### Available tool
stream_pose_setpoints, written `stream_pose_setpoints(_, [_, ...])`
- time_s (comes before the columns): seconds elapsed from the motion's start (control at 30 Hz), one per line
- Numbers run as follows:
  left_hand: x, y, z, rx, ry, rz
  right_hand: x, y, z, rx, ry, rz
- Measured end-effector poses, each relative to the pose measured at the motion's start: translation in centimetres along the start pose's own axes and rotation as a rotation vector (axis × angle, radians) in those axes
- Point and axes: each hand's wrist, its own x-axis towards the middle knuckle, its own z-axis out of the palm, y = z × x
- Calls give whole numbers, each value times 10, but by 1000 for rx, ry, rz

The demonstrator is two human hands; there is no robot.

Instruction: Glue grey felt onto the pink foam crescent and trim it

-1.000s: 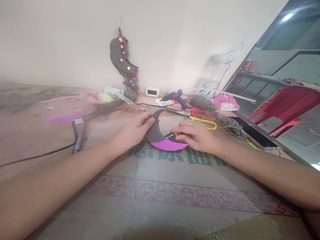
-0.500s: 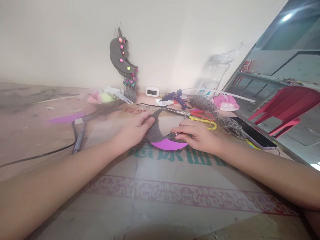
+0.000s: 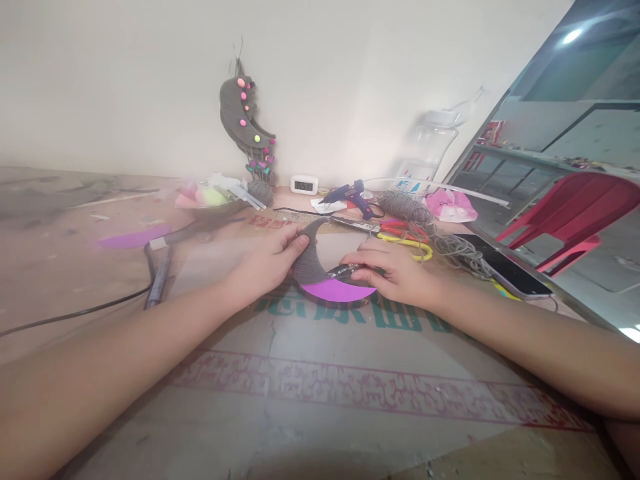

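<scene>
My left hand (image 3: 275,257) grips a crescent (image 3: 309,260) by its left edge, the thumb on top. Grey yarn is wound around the crescent's upper and left part. Its lower right end is bare and bright purple (image 3: 337,290). My right hand (image 3: 393,267) is closed on a small black tool (image 3: 344,271) with shiny metal parts; the fingers cover much of it and its exact kind is unclear. The tool's tip lies at the inner curve, where the yarn meets the purple. Both hands are low over the table.
Behind my hands lie red-and-yellow-handled scissors (image 3: 405,240), a blue glue gun (image 3: 353,195), grey yarn (image 3: 407,205) and a phone (image 3: 515,270). A digital clock (image 3: 305,184) and a plastic bottle (image 3: 433,150) stand near the wall. A decorated crescent (image 3: 240,113) hangs there. A marker (image 3: 159,280) lies left.
My hands and the crescent stay almost in place. The black tool shifts slightly in my right fingers, its metal parts less visible half a second ago than now.
</scene>
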Motion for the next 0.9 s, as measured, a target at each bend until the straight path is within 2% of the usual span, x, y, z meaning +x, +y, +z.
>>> stream_pose_setpoints(0.5, [1, -3, 0, 40, 33, 29, -1, 4, 2, 3, -1, -32])
stream_pose_setpoints(0.73, [-1, 1, 0, 22, 8, -15, 0, 4, 2, -15, 17, -59])
stream_pose_setpoints(0.9, [0, -1, 0, -10, 34, 2, 0, 2, 1, -21, 26, 10])
